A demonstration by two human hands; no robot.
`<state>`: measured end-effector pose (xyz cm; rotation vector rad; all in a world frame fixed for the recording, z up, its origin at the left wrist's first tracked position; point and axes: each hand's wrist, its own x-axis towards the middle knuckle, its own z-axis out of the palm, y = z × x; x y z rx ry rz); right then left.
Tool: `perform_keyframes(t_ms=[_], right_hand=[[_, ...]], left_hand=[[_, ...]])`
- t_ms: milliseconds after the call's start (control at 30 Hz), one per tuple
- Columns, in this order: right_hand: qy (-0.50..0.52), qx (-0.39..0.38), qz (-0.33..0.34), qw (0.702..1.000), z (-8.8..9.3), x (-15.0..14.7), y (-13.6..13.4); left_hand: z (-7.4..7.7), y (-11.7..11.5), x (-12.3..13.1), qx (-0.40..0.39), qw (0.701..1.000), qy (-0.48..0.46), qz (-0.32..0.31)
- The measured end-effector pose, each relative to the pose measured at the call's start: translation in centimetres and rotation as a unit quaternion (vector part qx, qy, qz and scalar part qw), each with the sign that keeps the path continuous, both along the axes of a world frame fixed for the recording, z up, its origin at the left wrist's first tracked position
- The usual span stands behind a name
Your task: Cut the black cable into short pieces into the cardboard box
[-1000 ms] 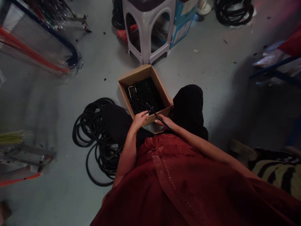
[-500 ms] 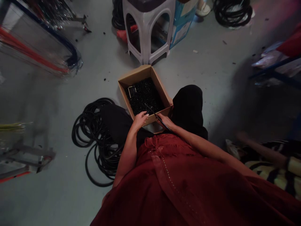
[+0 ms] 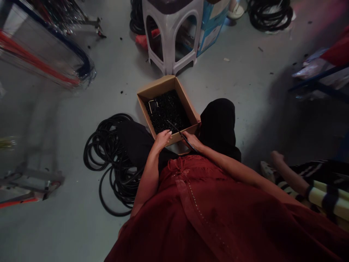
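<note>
My right hand [image 3: 191, 139] is closed around a long, slim black scissors-like tool [image 3: 176, 128]. Its thin pointed end reaches over the near side of a cardboard box [image 3: 188, 95], and its thicker end lies along my wrist. At the near left edge of the box, my left hand [image 3: 163, 139] is closed, fingertips pinched beside the tool. Whatever those fingertips hold is too small and dark to make out. Inside the box lie many short black pieces [image 3: 171, 105] and a dark rectangular item with a pale edge [image 3: 153, 106].
Loops of black tubing [image 3: 109, 153] lie on the floor by my left leg. A grey plastic stool [image 3: 170, 40] stands behind the box, beside blue boxes [image 3: 211, 32]. Another black coil [image 3: 269, 16] lies at upper right. Another person's arm [image 3: 289, 171] is at right.
A dark bit at my left fingertips no longer shows, and those fingers have shifted slightly. My right hand and its tool stay nearly in place. The other person's arm at right has moved.
</note>
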<state>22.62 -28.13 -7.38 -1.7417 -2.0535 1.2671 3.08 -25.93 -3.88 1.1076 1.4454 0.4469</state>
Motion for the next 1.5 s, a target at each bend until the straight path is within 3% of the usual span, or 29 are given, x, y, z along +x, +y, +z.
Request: perform_keyframes(t_ms=[567,833,1167,1500], right_hand=[[-0.009,-0.014,-0.034,0.999,-0.6,0.0,0.0],[0.066,-0.037,-0.122,0.990,-1.4,0.3,0.6],[0.290,-0.123,-0.210,0.926,-0.9,-0.2,1.5],[0.354,-0.139,-0.232,0.895,-1.3,-0.5,1.3]], left_hand=[[-0.7,0.2,0.0,0.041,0.999,0.024,0.010],[-0.7,0.2,0.0,0.033,0.999,0.011,0.007],[-0.3,-0.5,0.0,-0.029,0.992,-0.083,-0.094],[0.5,-0.9,0.5,-0.051,0.980,-0.063,-0.184]])
